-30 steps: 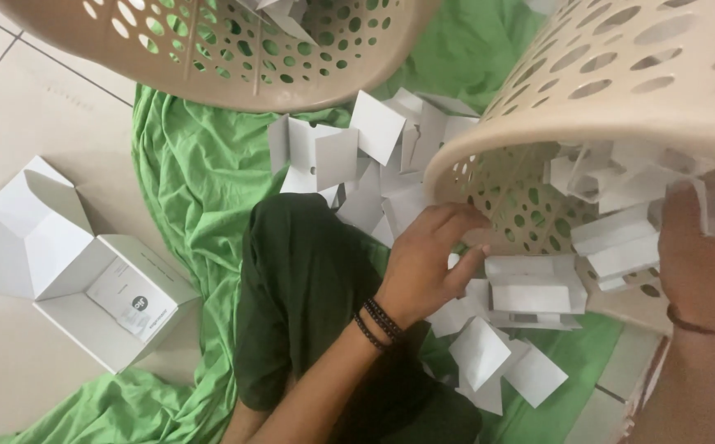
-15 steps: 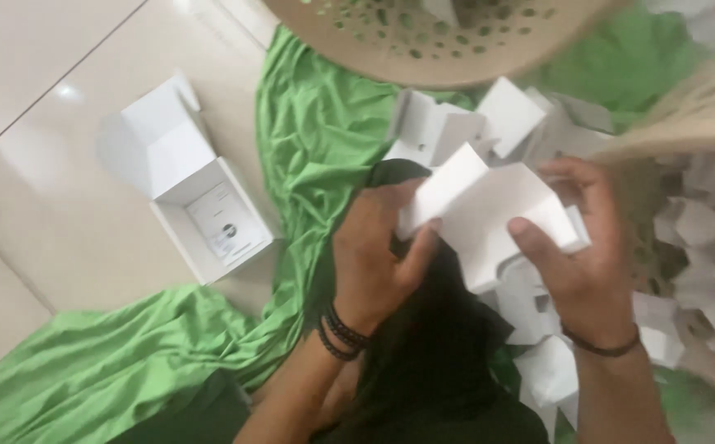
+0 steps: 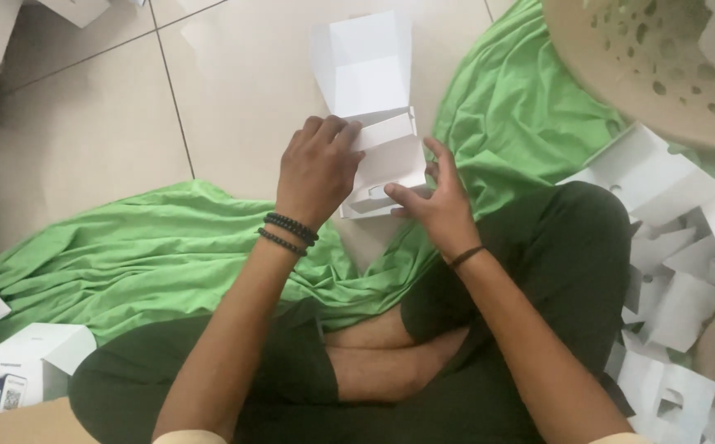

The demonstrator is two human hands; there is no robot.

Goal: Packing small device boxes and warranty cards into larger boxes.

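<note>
Presently, both the left hand (image 3: 318, 168) and right hand (image 3: 435, 201) pinch the half-folded white carton (image 3: 374, 123); uneven pressure risks creasing its open far flap.

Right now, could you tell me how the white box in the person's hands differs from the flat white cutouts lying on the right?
The white box is partly folded into shape with one flap standing open; the flat cutouts lie unfolded in a loose pile. The box is held by the left hand and right hand; the cutouts lie untouched. The box sits over bare floor tile, the cutouts beside the basket. Both are white card.
</note>
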